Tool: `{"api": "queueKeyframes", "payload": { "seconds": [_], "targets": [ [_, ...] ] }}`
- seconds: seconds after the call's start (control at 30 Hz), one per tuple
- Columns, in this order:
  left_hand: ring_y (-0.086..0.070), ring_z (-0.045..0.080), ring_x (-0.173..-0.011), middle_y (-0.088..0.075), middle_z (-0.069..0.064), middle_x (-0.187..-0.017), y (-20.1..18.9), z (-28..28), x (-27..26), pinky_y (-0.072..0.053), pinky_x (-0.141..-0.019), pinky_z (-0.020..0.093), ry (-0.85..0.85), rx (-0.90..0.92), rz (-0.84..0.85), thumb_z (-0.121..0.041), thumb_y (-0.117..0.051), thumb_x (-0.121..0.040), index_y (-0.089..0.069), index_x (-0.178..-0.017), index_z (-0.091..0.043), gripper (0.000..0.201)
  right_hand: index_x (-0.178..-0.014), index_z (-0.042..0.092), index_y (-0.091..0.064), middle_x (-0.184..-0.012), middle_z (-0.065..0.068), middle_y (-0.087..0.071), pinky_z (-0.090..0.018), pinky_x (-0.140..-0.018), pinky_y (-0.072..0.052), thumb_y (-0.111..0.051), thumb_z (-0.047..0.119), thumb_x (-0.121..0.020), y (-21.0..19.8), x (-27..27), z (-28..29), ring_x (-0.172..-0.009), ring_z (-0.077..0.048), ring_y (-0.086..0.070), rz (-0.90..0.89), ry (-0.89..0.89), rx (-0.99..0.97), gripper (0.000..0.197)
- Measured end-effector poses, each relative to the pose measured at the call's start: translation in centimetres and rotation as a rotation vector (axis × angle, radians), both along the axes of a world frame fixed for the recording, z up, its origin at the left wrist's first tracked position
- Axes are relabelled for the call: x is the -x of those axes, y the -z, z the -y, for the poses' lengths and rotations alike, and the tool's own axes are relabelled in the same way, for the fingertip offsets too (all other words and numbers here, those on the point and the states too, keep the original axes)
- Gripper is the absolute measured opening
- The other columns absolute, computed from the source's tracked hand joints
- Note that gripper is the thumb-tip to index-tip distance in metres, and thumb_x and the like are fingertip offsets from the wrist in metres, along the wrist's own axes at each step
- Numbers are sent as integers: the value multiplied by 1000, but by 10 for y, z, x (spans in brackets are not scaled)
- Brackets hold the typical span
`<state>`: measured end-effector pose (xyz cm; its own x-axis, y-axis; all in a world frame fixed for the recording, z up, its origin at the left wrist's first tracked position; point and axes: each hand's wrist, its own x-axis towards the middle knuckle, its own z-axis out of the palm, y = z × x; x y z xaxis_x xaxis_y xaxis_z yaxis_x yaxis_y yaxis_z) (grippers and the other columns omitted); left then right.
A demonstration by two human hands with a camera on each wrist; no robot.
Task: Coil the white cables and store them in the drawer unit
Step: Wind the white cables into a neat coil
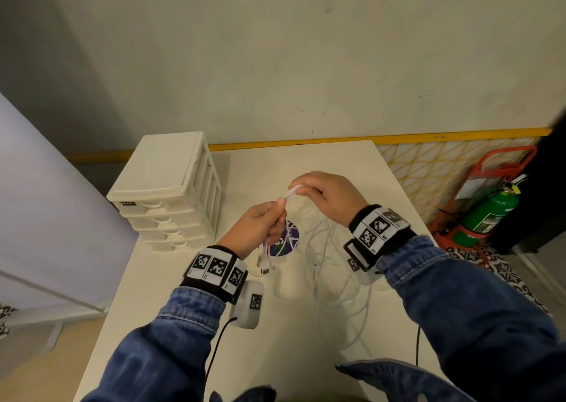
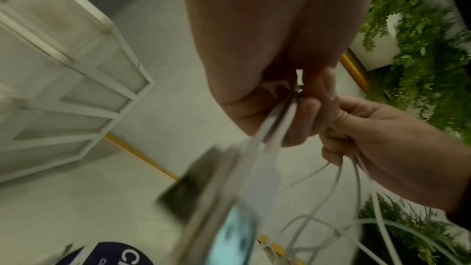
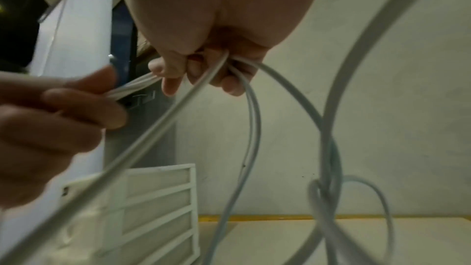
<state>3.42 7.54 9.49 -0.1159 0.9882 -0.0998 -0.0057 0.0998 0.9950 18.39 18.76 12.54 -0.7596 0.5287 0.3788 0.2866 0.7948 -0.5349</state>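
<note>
Both hands are raised above the white table [image 1: 275, 355], each pinching a bunch of white cables [image 1: 289, 194]. My left hand [image 1: 260, 225] grips the strands from the left, and their plug ends [image 1: 265, 265] hang below it. My right hand [image 1: 321, 196] holds the same strands a short way to the right, with loose loops [image 3: 254, 128] falling from its fingers onto the table. In the left wrist view the cables [image 2: 275, 124] run between curled fingers. The white drawer unit [image 1: 167, 190] stands at the table's back left, all its drawers pushed in.
A round purple sticker or coaster [image 1: 286, 239] lies on the table under the hands. More white cable [image 1: 343, 285] sprawls over the table's right half. A green fire extinguisher [image 1: 487, 215] in a red stand sits on the floor to the right. A wall stands behind the table.
</note>
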Motion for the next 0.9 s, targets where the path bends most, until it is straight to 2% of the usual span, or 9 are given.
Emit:
{"api": "queueKeyframes", "payload": {
  "seconds": [0.13, 0.3, 0.37, 0.43, 0.5, 0.6, 0.73, 0.83, 0.9],
  "targets": [
    [-23, 8, -43, -31, -8, -50, -5, 3, -3, -24, -40, 16, 71, 3, 65, -48, -37, -92, -41, -63, -19, 42, -115, 28, -63, -77, -5, -58, -32, -67, -43, -47, 37, -90, -2, -4, -16, -71, -20, -55, -19, 48, -30, 31],
    [-24, 2, -34, -33, -11, -48, -34, -2, -8, -21, -34, 15, 86, -127, 532, -40, -22, -100, -46, -70, -18, 44, -128, 17, -48, -86, -12, -67, -26, -69, -41, -43, 25, -96, 25, 2, 0, -80, -25, -61, 102, 97, 85, 34],
    [-25, 0, -31, -35, -10, -49, -44, -4, -12, -20, -32, 15, 72, -192, 621, -39, -17, -101, -44, -78, -16, 42, -122, 16, -45, -75, -6, -62, -26, -60, -43, -39, 23, -97, 45, 7, 18, -68, -26, -60, 135, 94, 220, 26],
    [-25, 0, -30, -35, -10, -50, -48, -4, -15, -20, -31, 14, 36, -245, 635, -38, -15, -101, -44, -85, -14, 41, -114, 15, -47, -73, 2, -59, -17, -57, -39, -38, 20, -97, 65, 11, 33, -64, -18, -56, 129, 107, 333, 20],
    [-27, 0, -31, -36, -10, -50, -49, -4, -12, -23, -32, 13, -5, -319, 667, -36, -17, -101, -47, -90, -12, 40, -104, 17, -52, -78, 3, -60, -17, -64, -38, -41, 19, -95, 86, 11, 44, -68, -12, -55, 144, 97, 424, 15],
    [-29, 1, -35, -39, -10, -51, -55, -7, -3, -26, -35, 15, -113, -437, 733, -32, -22, -101, -49, -91, -13, 35, -93, 19, -54, -84, 5, -62, -25, -76, -42, -45, 19, -92, 111, 7, 54, -80, -15, -59, 245, 54, 466, 9],
    [-34, 5, -45, -57, -4, -72, -59, -14, 6, -31, -44, 17, -332, -594, 644, -23, -24, -103, -46, -97, -14, 25, -70, 38, -32, -72, 17, -46, -22, -69, -34, -49, 19, -91, 109, 6, 59, -67, -7, -46, 325, -7, 385, 33],
    [-39, 7, -51, -60, 3, -100, -53, -19, 12, -35, -50, 18, -517, -620, 464, -17, -24, -104, -39, -115, -12, 20, -79, 27, -40, -84, -2, -57, -27, -72, -34, -49, 20, -91, 95, 12, 63, -75, -16, -48, 495, -88, 342, 16],
    [-43, 10, -57, -59, 1, -112, -41, -22, 18, -38, -50, 18, -593, -585, 224, -14, -25, -103, -31, -129, -12, 26, -93, 12, -49, -80, -3, -55, -30, -72, -34, -46, 22, -93, 84, 15, 67, -77, -20, -48, 578, -156, 297, 10]
  ]
}}
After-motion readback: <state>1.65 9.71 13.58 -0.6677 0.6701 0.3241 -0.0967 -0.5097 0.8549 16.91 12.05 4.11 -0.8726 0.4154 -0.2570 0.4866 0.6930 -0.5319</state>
